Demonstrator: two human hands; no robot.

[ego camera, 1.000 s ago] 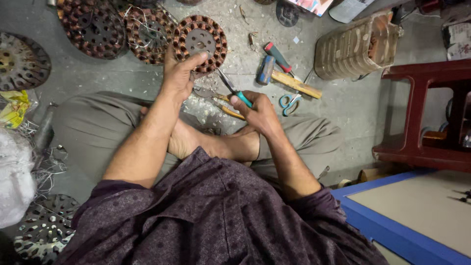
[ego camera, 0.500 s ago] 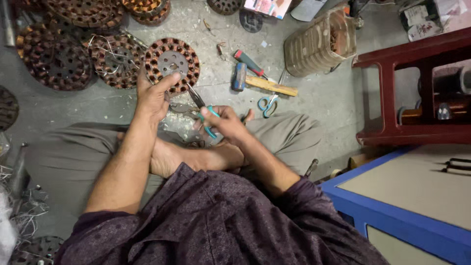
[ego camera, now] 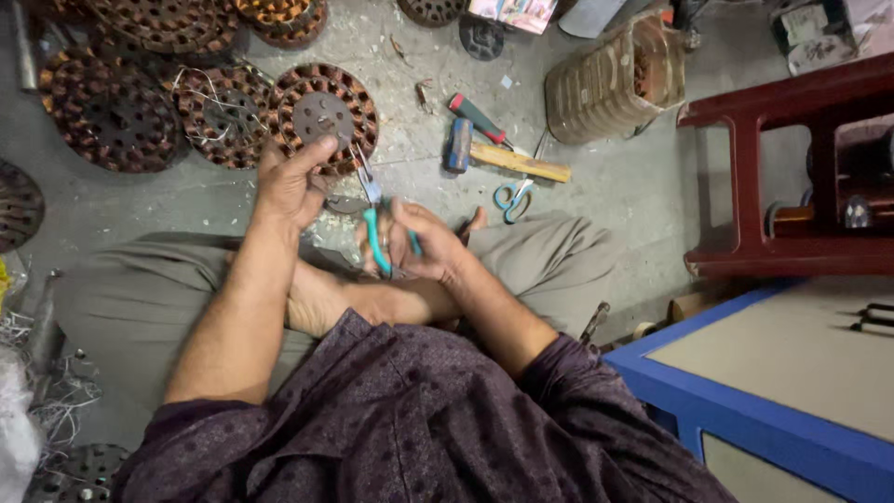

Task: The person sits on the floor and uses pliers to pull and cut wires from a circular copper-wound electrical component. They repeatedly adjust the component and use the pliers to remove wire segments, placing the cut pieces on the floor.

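The round stator (ego camera: 321, 116) is formed of dull, rust-brown metal with copper-coloured windings. The pliers (ego camera: 377, 228) are fitted with smooth teal plastic grips and bare grey metal jaws. The floor (ego camera: 605, 191) is seen as rough, matt grey concrete. The hammer (ego camera: 507, 158) is handled in pale, unvarnished wood.

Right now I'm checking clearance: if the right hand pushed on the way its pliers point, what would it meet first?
Probably the round stator that the left hand holds; the right hand aims its pliers up at it. Depth is unclear.
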